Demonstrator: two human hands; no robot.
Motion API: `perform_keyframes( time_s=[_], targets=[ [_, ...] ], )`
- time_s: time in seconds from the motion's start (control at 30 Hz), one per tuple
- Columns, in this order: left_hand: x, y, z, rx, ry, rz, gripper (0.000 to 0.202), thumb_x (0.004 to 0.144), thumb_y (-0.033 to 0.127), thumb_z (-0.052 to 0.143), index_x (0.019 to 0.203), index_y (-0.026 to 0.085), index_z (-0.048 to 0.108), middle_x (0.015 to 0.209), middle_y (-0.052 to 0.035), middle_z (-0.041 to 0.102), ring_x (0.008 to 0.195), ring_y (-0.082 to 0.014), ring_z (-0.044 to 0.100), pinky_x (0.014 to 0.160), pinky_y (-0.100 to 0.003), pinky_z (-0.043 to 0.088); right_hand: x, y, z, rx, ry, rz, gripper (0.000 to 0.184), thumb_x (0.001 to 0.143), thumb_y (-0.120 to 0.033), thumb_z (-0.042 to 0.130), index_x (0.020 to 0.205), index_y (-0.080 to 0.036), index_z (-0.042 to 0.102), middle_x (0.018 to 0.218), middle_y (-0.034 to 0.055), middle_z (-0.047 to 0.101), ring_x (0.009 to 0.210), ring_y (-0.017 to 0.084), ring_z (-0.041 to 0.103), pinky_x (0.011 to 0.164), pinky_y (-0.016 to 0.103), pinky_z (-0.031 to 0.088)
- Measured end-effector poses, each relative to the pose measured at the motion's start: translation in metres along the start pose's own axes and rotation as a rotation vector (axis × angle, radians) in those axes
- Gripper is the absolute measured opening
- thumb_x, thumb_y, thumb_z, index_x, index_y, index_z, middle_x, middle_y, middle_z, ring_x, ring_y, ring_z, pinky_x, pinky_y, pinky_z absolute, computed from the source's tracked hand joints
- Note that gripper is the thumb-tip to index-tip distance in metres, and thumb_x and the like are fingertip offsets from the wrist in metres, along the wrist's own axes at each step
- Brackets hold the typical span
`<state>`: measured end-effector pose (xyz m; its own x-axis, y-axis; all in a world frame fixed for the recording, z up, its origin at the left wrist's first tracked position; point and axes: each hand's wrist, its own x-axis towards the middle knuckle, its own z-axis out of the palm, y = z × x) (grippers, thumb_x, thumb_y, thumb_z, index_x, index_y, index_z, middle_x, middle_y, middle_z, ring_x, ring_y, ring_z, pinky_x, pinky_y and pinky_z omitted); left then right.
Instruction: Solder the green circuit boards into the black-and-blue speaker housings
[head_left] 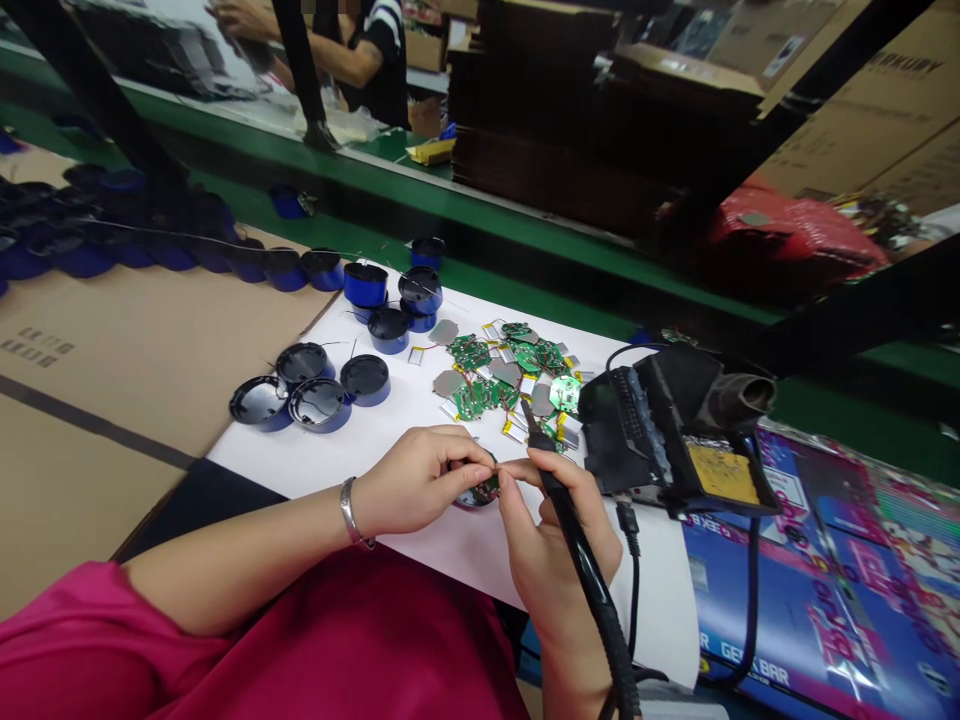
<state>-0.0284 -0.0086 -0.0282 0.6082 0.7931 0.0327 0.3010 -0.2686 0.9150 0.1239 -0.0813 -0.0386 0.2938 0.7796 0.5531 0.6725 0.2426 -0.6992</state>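
Note:
My left hand [420, 482] is closed in a pinch over a small round part with a green circuit board [486, 490] in it. Whatever lies between its fingertips is too small to make out. My right hand [562, 525] meets it there, thumb and index fingertips together. A black soldering iron [568, 520] rests in the grip of this right hand, its tip pointing up and away from the round part. Just beyond my hands lies a heap of green circuit boards [480, 395] with wired battery cells [515, 428] and grey discs [448, 382].
Blue round cups with black insides [365, 380] stand left on the white sheet [390, 430]; many more line the cardboard [150, 330]. A black soldering stand [675, 430] with yellow sponge [724, 472] stands right. A cable [634, 560] hangs nearby. Another person's arm [341, 60] shows behind the frame.

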Motion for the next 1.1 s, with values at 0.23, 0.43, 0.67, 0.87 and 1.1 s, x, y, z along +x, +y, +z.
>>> perform_keyframes(
  time_s=[0.23,0.43,0.67,0.87,1.1],
  targets=[
    [0.0001,-0.0014,0.001,-0.015,0.019,0.038,0.017,0.092,0.02,0.06,0.091,0.016,0.076,0.086,-0.0034,0.07,0.082,-0.0143,0.063,0.075,-0.024,0.047,0.0013,-0.0015,-0.0002,-0.005,0.003,-0.012,0.024,0.086,-0.015,0.068,0.108,-0.021,0.06,0.086,-0.0006,0.073,0.067,0.011,0.07,0.067,0.022,0.059],
    [0.0004,-0.0035,0.001,0.009,0.029,0.076,0.017,0.093,0.019,0.059,0.09,0.017,0.076,0.086,-0.0033,0.071,0.081,-0.0143,0.064,0.076,-0.025,0.048,0.0,-0.0001,-0.0007,0.006,0.003,0.002,0.023,0.087,-0.017,0.068,0.108,-0.021,0.06,0.087,0.0002,0.073,0.072,0.013,0.072,0.064,0.021,0.058],
    [-0.0025,-0.0043,0.0045,0.128,0.142,0.162,0.008,0.088,0.015,0.065,0.092,0.016,0.072,0.08,0.0004,0.071,0.071,-0.0104,0.062,0.069,-0.021,0.047,0.0008,-0.0002,0.0013,-0.023,0.015,-0.028,0.022,0.087,-0.017,0.069,0.107,-0.02,0.06,0.087,-0.0002,0.072,0.072,0.012,0.071,0.069,0.022,0.059],
    [-0.0012,-0.0032,0.0017,0.137,0.143,0.178,0.008,0.09,0.018,0.064,0.087,0.017,0.071,0.077,0.0013,0.071,0.073,-0.0114,0.062,0.07,-0.022,0.046,0.0,0.0011,0.0012,-0.032,0.015,-0.04,0.021,0.087,-0.017,0.068,0.107,-0.02,0.061,0.087,0.0003,0.072,0.071,0.012,0.071,0.069,0.022,0.059],
    [-0.002,-0.002,0.0017,0.153,0.171,0.181,0.009,0.09,0.021,0.065,0.084,0.018,0.071,0.075,0.0019,0.072,0.072,-0.0124,0.062,0.077,-0.028,0.045,-0.0033,0.0004,0.0022,-0.034,0.007,-0.067,0.021,0.088,-0.018,0.068,0.108,-0.02,0.061,0.088,0.0007,0.071,0.073,0.013,0.071,0.071,0.024,0.059]
  ],
)
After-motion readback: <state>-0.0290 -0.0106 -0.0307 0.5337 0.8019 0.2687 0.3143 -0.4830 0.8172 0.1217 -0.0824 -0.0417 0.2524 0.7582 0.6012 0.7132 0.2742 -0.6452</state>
